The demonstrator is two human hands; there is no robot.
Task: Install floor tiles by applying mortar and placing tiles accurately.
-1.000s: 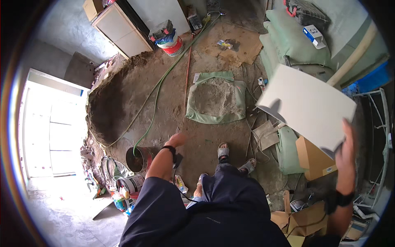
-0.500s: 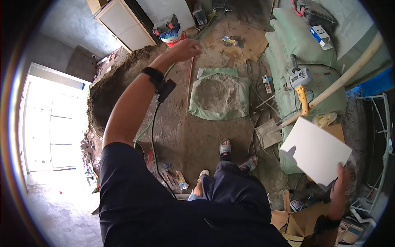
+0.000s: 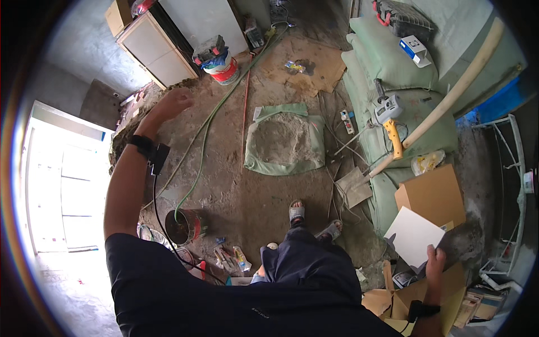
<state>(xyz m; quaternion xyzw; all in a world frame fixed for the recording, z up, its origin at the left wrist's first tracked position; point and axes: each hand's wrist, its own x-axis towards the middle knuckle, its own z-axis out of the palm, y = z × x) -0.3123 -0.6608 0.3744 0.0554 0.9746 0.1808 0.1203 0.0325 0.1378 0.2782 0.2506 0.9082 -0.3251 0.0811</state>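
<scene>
My left hand (image 3: 173,104) is raised at the upper left, empty, its fingers loosely bent. From its wrist strap a black cable runs down. My right hand (image 3: 435,259) grips the corner of a white square panel (image 3: 411,235) at the lower right. The panel is beside a closed-looking cardboard box (image 3: 428,191) and above an open cardboard carton (image 3: 452,283). A grey drill with a yellow handle (image 3: 391,132) lies on stacked green bags (image 3: 362,78), next to a long pale pole (image 3: 466,78).
A sand-filled green bag (image 3: 286,168) lies on the dirty floor among hoses and rods. A bucket (image 3: 191,227) stands lower left, a red-banded bucket (image 3: 224,76) at the back, a metal frame (image 3: 519,163) far right. Another person's shoe (image 3: 272,246) shows beside my legs.
My left hand rose from the middle to the upper part of the view, then swung leftward. My right hand moved down with the white panel, uncovering the drill and cardboard box.
</scene>
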